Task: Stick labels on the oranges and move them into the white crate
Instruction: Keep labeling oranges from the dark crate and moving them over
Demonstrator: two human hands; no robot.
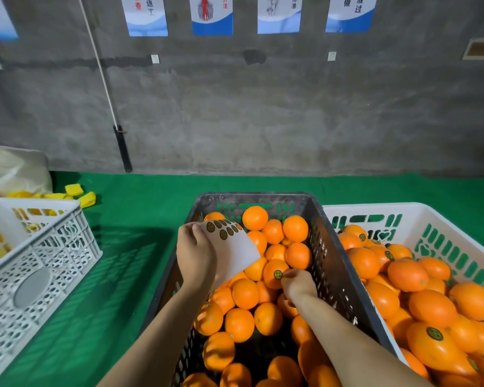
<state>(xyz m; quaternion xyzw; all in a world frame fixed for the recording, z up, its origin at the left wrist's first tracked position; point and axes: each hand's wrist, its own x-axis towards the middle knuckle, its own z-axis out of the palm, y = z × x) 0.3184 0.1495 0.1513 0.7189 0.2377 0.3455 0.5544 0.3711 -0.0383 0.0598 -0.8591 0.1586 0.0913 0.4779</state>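
The left hand (196, 252) grips a white sheet of labels (235, 247), thumb and fingers curled round its edge, above the dark crate (333, 261) at the middle of the table's (140, 208) near edge. The right hand (296, 282), fingers bent, touches a labelled orange (271, 268) in that crate, right beside its label (278, 274); whether it grips the fruit I cannot tell. The white crate (430, 216) touches the dark crate's right side and holds labelled oranges (408, 275).
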